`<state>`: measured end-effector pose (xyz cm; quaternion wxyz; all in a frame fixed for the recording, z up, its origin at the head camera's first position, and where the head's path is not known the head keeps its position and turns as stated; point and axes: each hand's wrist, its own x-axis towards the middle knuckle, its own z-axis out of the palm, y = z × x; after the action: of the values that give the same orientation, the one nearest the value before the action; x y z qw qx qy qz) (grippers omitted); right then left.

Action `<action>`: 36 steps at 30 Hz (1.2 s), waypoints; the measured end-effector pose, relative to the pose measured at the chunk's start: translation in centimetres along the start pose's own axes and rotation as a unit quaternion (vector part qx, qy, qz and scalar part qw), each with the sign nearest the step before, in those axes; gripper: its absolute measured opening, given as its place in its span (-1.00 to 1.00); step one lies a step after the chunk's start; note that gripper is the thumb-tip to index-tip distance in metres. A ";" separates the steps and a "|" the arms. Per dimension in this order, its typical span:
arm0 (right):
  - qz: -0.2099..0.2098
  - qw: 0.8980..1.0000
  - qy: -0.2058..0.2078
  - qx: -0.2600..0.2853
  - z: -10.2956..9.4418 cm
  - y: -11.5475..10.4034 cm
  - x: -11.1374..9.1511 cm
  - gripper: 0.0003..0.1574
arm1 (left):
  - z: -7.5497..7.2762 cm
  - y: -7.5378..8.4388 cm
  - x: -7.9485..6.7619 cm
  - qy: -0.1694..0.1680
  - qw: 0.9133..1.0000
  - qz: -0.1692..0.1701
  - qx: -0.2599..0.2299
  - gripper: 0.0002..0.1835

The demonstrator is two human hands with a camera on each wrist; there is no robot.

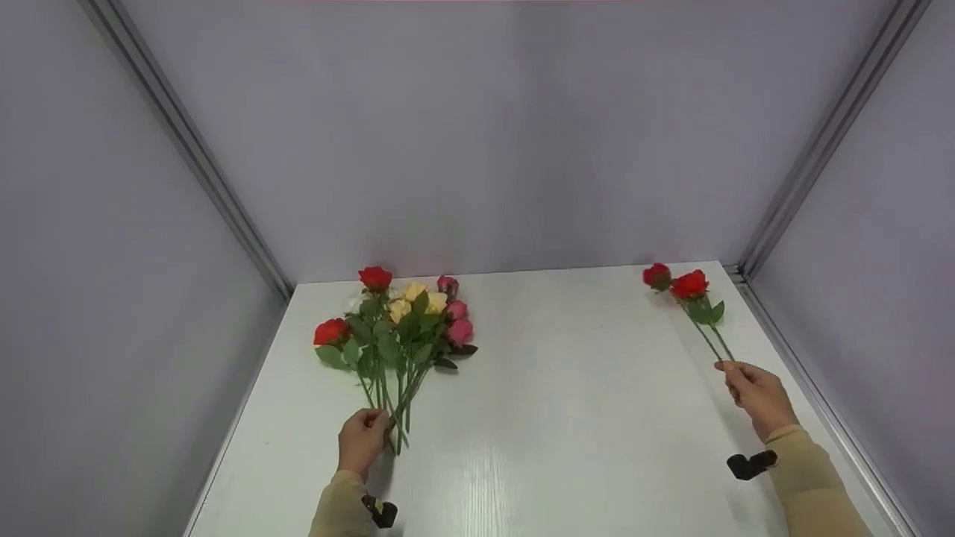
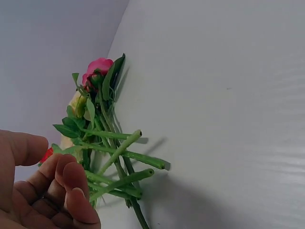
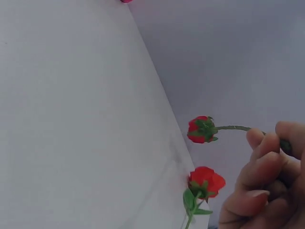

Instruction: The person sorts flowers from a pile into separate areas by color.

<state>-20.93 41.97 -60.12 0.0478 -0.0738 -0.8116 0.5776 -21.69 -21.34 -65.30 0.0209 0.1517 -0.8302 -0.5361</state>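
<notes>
My right hand pinches the stem of a small red rose between thumb and fingers, its bloom raised off the table. A second red rose, with green leaves under its bloom, lies on the table close by. At the left, my left hand is beside the lower stems of a flower bunch. In the left wrist view its fingers are loosely bent, with a gap to the thumb and no stem between them. The bunch has red roses, yellow roses and pink roses.
The flowers lie on a white table. A grey back wall and side walls enclose it, with metal rails along the corners. Some pale blooms are partly hidden behind the leaves of the left bunch.
</notes>
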 end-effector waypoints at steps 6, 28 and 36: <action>0.038 0.995 0.084 -0.045 -2.6 1.5 0.3 -0.36 | -0.4 -0.5 0.1 0.002 1.000 -0.014 -0.003 -0.74; 0.090 0.942 0.083 -0.313 -1.0 6.2 1.5 -0.56 | 0.3 -0.8 -0.5 -0.013 1.000 -0.027 -0.005 -0.72; 0.119 0.935 0.109 -0.316 -1.0 6.9 1.0 -0.55 | 0.4 -1.0 -0.4 -0.009 1.000 -0.018 -0.001 -0.74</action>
<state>-21.26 45.26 -66.32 0.0416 -0.2435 -0.9274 0.2809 -21.15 -21.27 -66.30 0.0044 0.1617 -0.8268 -0.5387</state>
